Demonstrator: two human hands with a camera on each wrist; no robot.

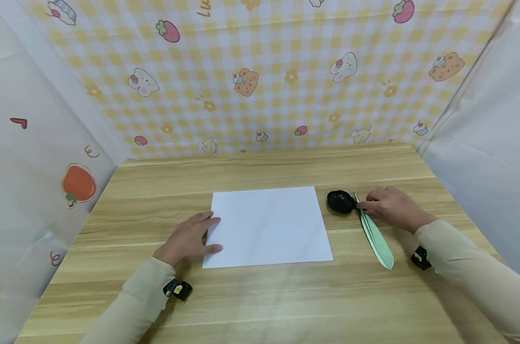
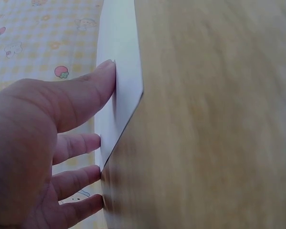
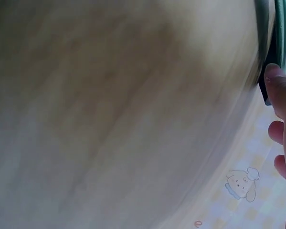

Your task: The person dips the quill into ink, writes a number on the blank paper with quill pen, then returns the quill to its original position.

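A white sheet of paper lies flat in the middle of the wooden table. My left hand rests on the sheet's left edge with its fingers straight; the left wrist view shows the thumb of this hand pressed on the paper. To the right lies a long green leaf-shaped strip with a black rounded piece at its far end. My right hand pinches the strip's far end beside the black piece. In the blurred right wrist view my thumb meets the strip.
Patterned yellow checked sheeting walls the back of the table, and pale sheets close the left and right sides. Bare wood lies in front of the paper and behind it.
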